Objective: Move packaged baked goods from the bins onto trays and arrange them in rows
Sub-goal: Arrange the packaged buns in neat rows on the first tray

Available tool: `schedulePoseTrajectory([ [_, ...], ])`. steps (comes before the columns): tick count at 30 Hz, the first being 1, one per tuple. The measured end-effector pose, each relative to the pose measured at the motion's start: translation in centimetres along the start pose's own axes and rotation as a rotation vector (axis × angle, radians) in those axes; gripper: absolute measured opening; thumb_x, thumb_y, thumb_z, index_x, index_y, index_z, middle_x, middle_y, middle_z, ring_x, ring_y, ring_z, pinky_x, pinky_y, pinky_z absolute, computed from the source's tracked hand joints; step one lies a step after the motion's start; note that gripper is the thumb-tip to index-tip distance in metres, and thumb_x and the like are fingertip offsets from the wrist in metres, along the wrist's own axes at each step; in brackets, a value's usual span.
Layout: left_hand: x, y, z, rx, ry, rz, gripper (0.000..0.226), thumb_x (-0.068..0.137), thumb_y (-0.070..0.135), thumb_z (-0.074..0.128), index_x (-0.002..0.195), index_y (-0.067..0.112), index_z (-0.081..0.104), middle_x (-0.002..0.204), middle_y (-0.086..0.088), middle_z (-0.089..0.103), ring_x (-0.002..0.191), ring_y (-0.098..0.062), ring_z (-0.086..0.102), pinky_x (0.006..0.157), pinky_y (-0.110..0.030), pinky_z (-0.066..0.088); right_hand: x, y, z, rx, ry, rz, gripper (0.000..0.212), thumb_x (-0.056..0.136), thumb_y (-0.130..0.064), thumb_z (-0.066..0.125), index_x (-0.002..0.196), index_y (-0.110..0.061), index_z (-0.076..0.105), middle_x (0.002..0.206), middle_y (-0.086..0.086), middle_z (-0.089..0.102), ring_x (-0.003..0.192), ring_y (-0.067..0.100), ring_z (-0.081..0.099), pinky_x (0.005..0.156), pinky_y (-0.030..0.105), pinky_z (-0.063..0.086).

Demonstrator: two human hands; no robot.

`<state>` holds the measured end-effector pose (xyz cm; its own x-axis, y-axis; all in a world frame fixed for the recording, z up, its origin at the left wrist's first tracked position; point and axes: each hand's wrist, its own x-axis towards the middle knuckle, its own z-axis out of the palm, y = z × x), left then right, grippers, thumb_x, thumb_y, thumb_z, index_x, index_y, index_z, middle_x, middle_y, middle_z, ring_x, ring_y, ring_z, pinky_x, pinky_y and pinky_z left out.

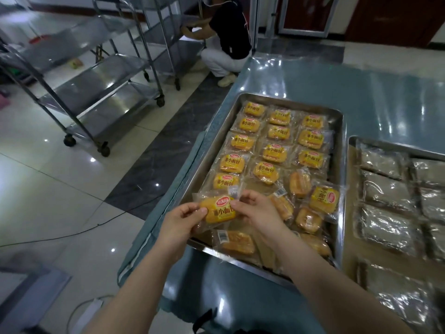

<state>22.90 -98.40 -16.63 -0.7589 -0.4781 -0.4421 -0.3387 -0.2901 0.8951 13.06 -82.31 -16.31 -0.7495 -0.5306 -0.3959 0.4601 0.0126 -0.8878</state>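
I have the bread pack (216,212) held between both hands, just above the near left corner of the tray (289,104). My left hand (183,221) pinches its left end, thumb on top and the other fingers curled under. My right hand (256,214) pinches the right end between thumb and fingertips.

The tray's near rim runs right below my fingers, and its left rim sits under the pack. Left of my left fingers the table (361,80) ends and the floor begins. Just beyond my right fingertips there is a gap among the packs. Farther off, the rows of packs (274,151) lie label up, three across, filling the tray to its far rim. Right of my right fingers, loose packs (308,219) lie jumbled, some face down. A second tray (397,148) of silvery packets (385,179) stands just beside.

The yellow labels read 小面包; the red oval logo is too small to read. A face-down pack (237,242) under my fingers shows a barcode.
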Motion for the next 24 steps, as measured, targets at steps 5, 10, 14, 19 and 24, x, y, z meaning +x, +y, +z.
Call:
schedulePoseTrajectory([
  [5,0.4,0.5,-1.0,0.006,0.007,0.001,0.017,0.084,0.018,0.063,0.099,0.016,0.072,0.083,-0.004,0.073,0.070,-0.012,0.067,0.056,-0.017,0.049,0.3,-0.6,0.3,-0.043,0.026,-0.010,0.016,0.075,-0.001,0.075,0.077,-0.013,0.064,0.084,0.002,0.071,0.074,0.011,0.069,0.062,0.018,0.051],
  [10,0.6,1.1,-0.8,-0.053,0.107,0.032,0.020,0.094,0.021,0.053,0.099,0.014,0.070,0.087,-0.007,0.074,0.078,-0.019,0.069,0.064,-0.024,0.052,0.3,-0.8,1.0,-0.088,-0.012,-0.052,0.014,0.080,-0.021,0.073,0.066,-0.022,0.072,0.072,-0.003,0.071,0.064,0.005,0.065,0.060,0.016,0.049],
  [14,0.3,1.7,-0.3,0.075,0.225,0.134,0.021,0.096,0.020,0.051,0.090,0.022,0.071,0.083,-0.001,0.073,0.075,-0.014,0.070,0.058,-0.021,0.052,0.1,-0.4,1.0,-0.226,0.023,-0.091,0.008,0.083,-0.021,0.069,0.079,-0.026,0.074,0.078,-0.005,0.074,0.071,0.008,0.069,0.072,0.024,0.053],
  [19,0.0,1.8,0.5,0.260,0.272,0.260,0.019,0.095,0.017,0.052,0.092,0.021,0.071,0.080,0.002,0.070,0.068,-0.005,0.067,0.051,-0.014,0.050,0.0,-0.9,0.3,-0.459,0.099,-0.198,0.018,0.085,-0.020,0.068,0.078,-0.036,0.069,0.067,-0.011,0.071,0.060,0.004,0.067,0.066,0.019,0.051],
  [24,-0.1,2.0,0.1,0.382,0.334,0.325,0.021,0.095,0.018,0.051,0.088,0.027,0.068,0.078,0.009,0.066,0.066,0.006,0.061,0.048,-0.006,0.043,0.2,-1.3,0.6,-0.719,0.090,-0.292,0.027,0.085,-0.022,0.069,0.073,-0.045,0.063,0.065,-0.023,0.066,0.061,-0.005,0.061,0.062,0.010,0.048],
])
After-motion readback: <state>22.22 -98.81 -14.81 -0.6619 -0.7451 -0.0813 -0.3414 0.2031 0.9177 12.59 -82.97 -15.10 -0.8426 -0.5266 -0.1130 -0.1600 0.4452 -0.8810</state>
